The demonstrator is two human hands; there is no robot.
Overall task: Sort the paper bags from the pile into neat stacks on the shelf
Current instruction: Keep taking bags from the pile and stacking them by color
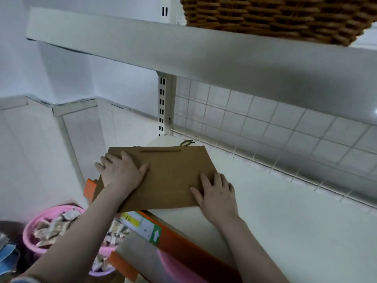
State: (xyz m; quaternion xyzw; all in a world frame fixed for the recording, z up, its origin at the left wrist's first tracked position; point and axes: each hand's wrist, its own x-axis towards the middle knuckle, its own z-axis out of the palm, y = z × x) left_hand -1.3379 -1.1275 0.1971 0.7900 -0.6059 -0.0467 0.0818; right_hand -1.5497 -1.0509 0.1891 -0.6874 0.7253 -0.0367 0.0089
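Observation:
A flat brown paper bag [169,174] lies at the left end of the white shelf [285,211], its cord handle [186,142] poking out at the far edge. The bag's near left corner hangs over the shelf's orange front strip [183,240]. My left hand [122,170] presses flat on the bag's left part, fingers spread. My right hand [216,193] rests flat on the bag's near right corner, partly on the shelf. Neither hand grips anything.
A woven basket [275,17] stands on the upper shelf [183,52] overhead. A white wire grid [265,127] backs the shelf. Below at the left a pink basin [30,233] holds several small packets. A price label [142,225] sticks to the orange strip.

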